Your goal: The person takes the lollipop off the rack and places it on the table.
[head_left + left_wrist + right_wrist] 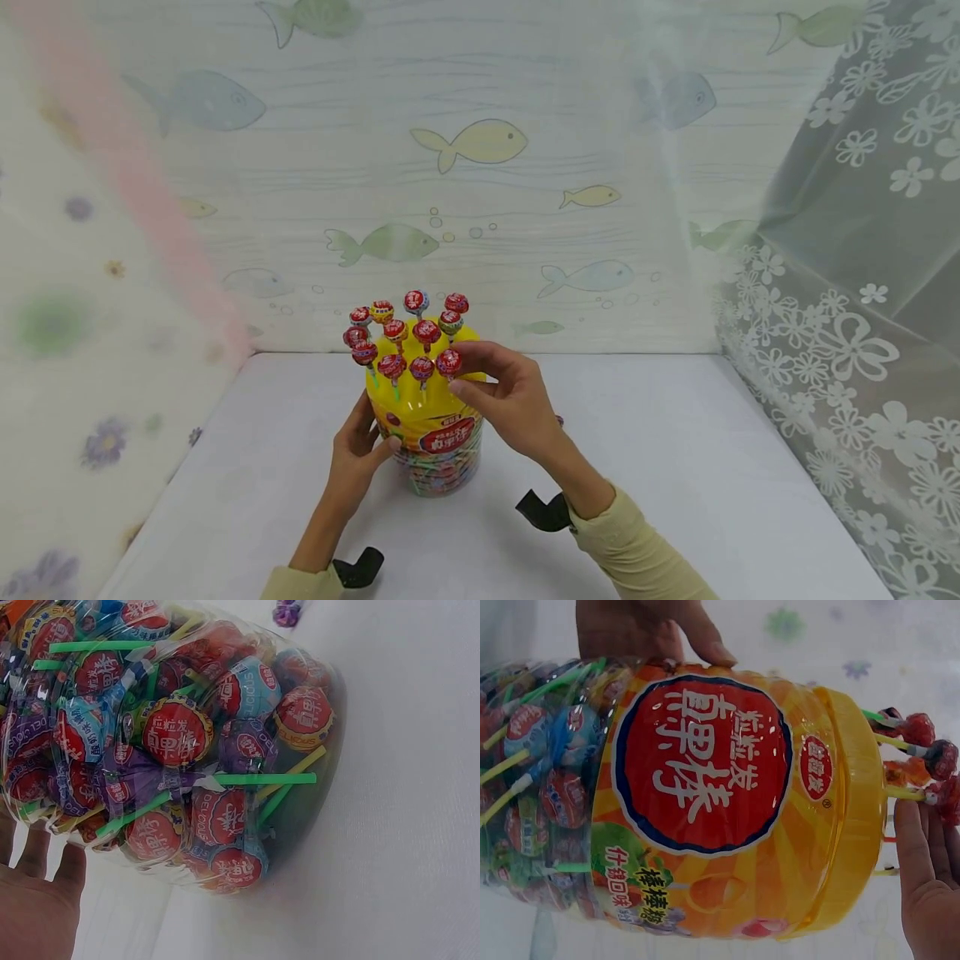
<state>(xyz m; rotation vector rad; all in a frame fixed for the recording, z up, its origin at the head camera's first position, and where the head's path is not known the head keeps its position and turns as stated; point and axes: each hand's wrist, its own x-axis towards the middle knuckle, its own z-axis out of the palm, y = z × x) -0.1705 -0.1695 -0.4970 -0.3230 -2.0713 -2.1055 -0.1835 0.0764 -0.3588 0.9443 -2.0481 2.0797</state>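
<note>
A clear plastic jar (442,475) full of wrapped lollipops stands upright on the table, with a yellow lid and a red and yellow label (705,765). Several lollipops stick up out of the lid (855,817) on their sticks. My left hand (354,462) holds the jar's left side, thumb on the front; part of its fingers (64,881) shows beside the jar in the left wrist view. At the lid's right front, my right hand (517,400) pinches a red-wrapped lollipop (448,362) between thumb and fingers.
A small purple-wrapped piece (287,613) lies on the white tabletop (637,467), mostly hidden behind my right wrist in the head view. A fish-patterned curtain (480,192) hangs behind, and a flowered sheet (847,367) lines the right. Black curved pieces (360,568) sit at both wrists.
</note>
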